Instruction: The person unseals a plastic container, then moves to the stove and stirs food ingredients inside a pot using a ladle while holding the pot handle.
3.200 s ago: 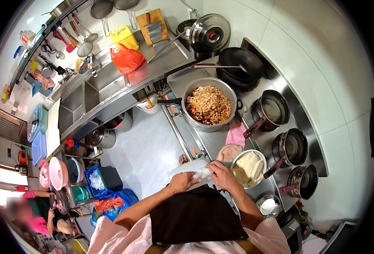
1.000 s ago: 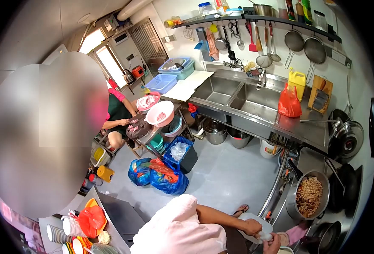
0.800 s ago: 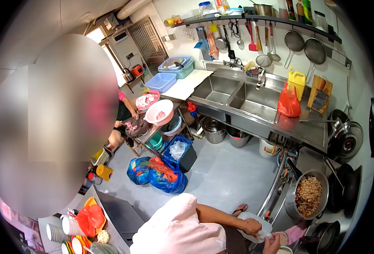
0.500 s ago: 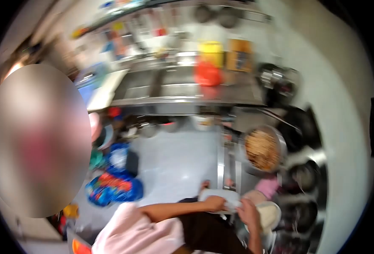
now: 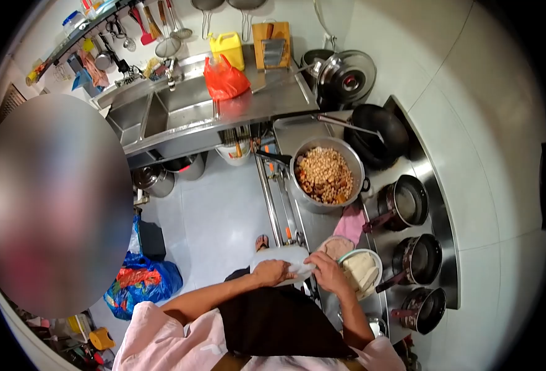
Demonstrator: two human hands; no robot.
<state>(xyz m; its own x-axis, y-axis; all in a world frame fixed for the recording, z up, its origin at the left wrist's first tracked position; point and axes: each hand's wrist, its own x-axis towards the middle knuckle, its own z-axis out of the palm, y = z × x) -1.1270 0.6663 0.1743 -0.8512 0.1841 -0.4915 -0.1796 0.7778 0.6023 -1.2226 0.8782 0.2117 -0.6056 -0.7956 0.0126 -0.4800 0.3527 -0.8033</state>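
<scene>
Whitish, see-through plastic forms the container [image 5: 283, 253] held up in front of the dark apron [image 5: 279, 321], beside the steel counter [image 5: 313, 226]. The hands cover much of its near side, so its full shape is hard to make out. The left hand [image 5: 273, 272] grips it with curled fingers; the right hand [image 5: 327, 272] pinches its right end, the exact contact partly hidden. Just beyond that hand, the bowl [image 5: 381, 272] of pale slabs is partly covered by the wrist. Farther off, the pot [image 5: 357, 168] carries heaped beige pieces too small to identify. One sandalled foot [image 5: 262, 242] disappears behind the container. Heavy blurring on the left cuts off the blue bag [image 5: 163, 281].
</scene>
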